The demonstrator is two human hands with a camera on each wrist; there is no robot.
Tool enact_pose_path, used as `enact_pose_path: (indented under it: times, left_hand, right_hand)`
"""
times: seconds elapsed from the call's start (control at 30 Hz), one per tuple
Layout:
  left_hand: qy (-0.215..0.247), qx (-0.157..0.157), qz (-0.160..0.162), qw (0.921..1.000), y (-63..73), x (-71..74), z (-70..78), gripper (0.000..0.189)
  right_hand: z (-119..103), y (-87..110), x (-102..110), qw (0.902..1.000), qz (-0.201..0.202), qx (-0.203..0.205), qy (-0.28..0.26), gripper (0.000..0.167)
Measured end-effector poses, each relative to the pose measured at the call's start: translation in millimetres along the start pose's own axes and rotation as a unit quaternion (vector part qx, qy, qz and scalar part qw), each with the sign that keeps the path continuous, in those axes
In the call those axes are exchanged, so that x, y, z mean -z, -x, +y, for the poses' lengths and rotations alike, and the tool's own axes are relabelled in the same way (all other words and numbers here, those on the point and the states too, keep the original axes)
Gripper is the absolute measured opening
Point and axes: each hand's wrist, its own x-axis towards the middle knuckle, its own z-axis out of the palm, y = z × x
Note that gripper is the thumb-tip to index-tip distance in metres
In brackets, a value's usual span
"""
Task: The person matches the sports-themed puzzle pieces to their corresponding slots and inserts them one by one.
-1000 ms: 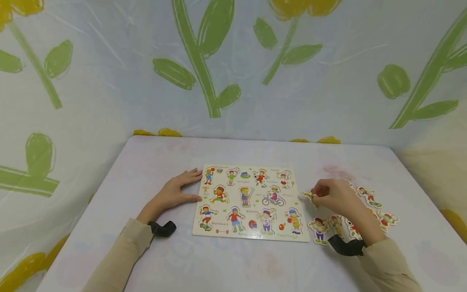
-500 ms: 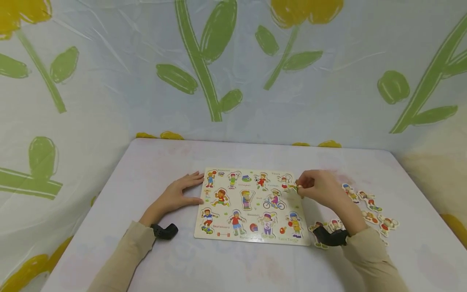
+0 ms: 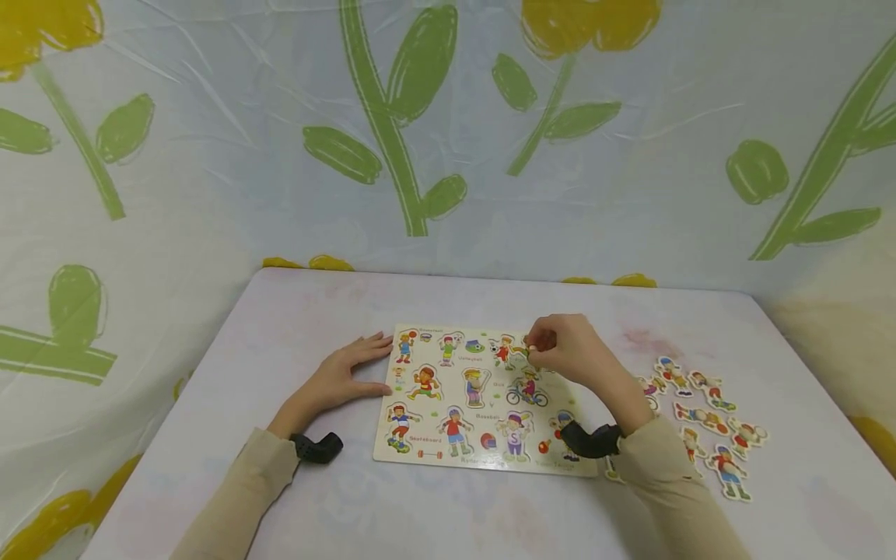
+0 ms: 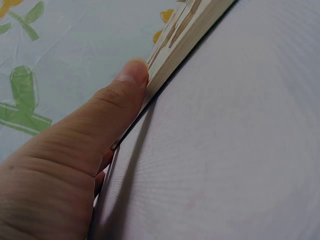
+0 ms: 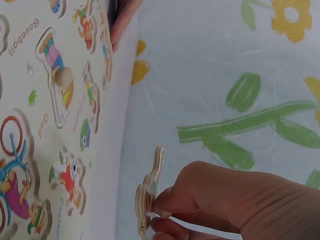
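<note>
A pale wooden puzzle board (image 3: 382, 446) with printed sports figures lies on the table. My left hand (image 3: 334, 379) rests at its left edge; the left wrist view shows the thumb (image 4: 133, 74) against the side of the board. Above the board's upper right part, my right hand (image 3: 575, 350) pinches a figure-shaped puzzle piece (image 5: 142, 205) by its small knob. From the right wrist the piece appears nearly edge-on, so its picture is mostly hidden. A golfer piece (image 5: 55, 62) with a wooden knob sits in its slot mid-board.
Several loose figure pieces (image 3: 729, 471) lie on the table (image 3: 490, 517) to the right of the board, some partly covered by my right forearm. A flower-patterned cloth (image 3: 231, 155) hangs behind the table.
My right hand has carried the pinched puzzle piece leftward from beside the loose pieces to over the board's upper right. My left hand stays at the board's left edge.
</note>
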Motion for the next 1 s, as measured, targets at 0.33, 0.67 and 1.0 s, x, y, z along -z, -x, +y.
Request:
enact_pose_path:
  times: [0.33, 0.67, 1.0]
  left_hand:
    - [-0.004, 0.009, -0.009, 0.9999, 1.2, -1.9, -0.9, 0.078]
    - [-0.001, 0.003, -0.001, 1.0000, 0.2, 0.2, 0.9, 0.076]
    - [0.005, 0.014, -0.009, 0.9999, -1.5, 1.8, -1.2, 0.077]
  right_hand:
    - [-23.9, -15.8, -28.2, 0.9997, -0.007, 0.013, -0.020, 0.007]
    - [-49.2, -29.5, -49.2, 0.9991, -0.016, 0.034, -0.018, 0.009]
    - [-66.4, -42.7, -65.1, 0.9974, -0.020, 0.069, 0.004, 0.010]
